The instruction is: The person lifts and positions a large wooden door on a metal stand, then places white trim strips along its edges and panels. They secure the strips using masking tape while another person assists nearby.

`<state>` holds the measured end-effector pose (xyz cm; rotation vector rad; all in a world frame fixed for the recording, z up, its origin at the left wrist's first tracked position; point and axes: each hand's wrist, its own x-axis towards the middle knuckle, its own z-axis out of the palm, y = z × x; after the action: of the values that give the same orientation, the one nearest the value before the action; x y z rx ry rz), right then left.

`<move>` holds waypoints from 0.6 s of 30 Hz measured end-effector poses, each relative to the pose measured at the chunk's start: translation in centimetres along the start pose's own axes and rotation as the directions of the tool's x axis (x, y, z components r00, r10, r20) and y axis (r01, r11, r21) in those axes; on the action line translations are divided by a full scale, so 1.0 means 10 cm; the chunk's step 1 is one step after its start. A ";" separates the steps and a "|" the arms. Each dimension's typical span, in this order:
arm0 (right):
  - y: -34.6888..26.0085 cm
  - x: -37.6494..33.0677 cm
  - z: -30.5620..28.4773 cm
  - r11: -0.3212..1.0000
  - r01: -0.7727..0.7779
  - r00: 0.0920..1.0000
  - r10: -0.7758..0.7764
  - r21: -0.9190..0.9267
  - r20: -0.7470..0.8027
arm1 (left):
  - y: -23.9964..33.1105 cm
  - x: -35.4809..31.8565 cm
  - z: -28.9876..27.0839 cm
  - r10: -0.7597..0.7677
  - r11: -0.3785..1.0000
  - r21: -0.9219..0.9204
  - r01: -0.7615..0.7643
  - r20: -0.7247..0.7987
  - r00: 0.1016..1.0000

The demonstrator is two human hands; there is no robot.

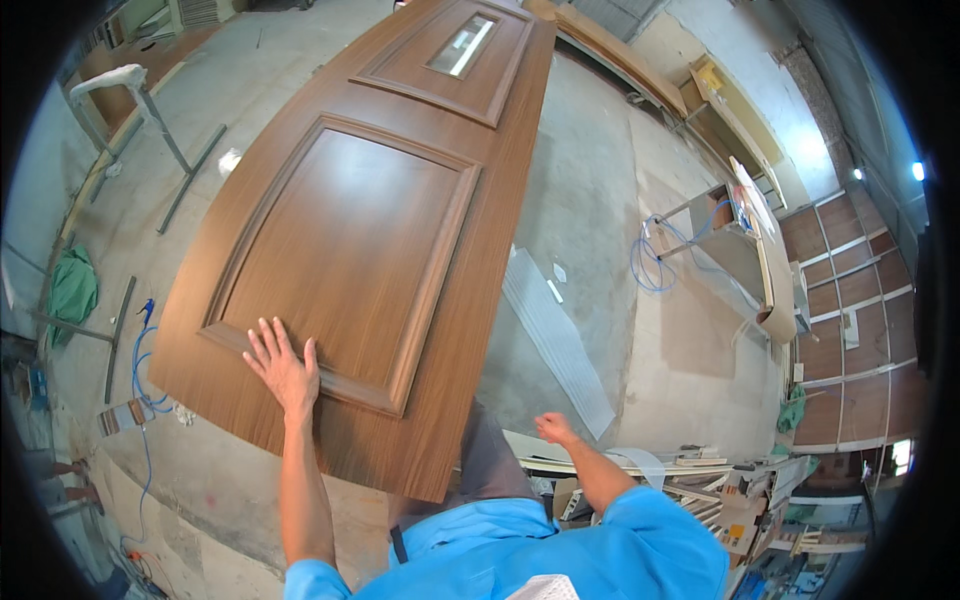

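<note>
A brown wood-grain door [330,420] lies face up in front of me, with moulded frames round its panels and a narrow glass pane [463,46] near its far end. My left hand [283,375] rests on the door with fingers spread, across the lower moulding of the nearer panel. Nothing is held in it. To the right of the door, over the floor and apart from it, my right hand [556,428] hangs with its fingers curled in. I see nothing in that hand.
On the left stands a metal trestle [165,130], with a green cloth [73,285] and a blue air hose [140,350] nearby. A pale ribbed strip [560,340] lies on the floor at right. Beyond it are a workbench [725,235] and stacked offcuts [740,500].
</note>
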<state>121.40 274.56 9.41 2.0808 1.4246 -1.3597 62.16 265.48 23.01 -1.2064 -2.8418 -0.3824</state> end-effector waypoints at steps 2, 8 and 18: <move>0.47 0.08 -0.19 0.982 -0.131 0.988 0.141 -0.138 0.065 | 0.00 -0.04 0.06 -0.008 0.999 0.054 0.010 -0.034 0.999; 1.42 0.54 -0.76 0.919 -0.296 0.885 0.366 -0.261 0.288 | -0.25 -0.11 0.18 -0.109 0.969 0.227 0.098 0.035 0.993; 0.62 1.59 -2.32 0.666 -0.054 0.983 -0.094 0.744 0.155 | 0.71 -0.02 0.36 -0.742 0.640 0.298 0.709 -0.001 0.670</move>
<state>140.33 296.15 6.94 2.2692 0.8604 -2.3823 67.57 270.98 20.97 0.0358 -3.2148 0.1040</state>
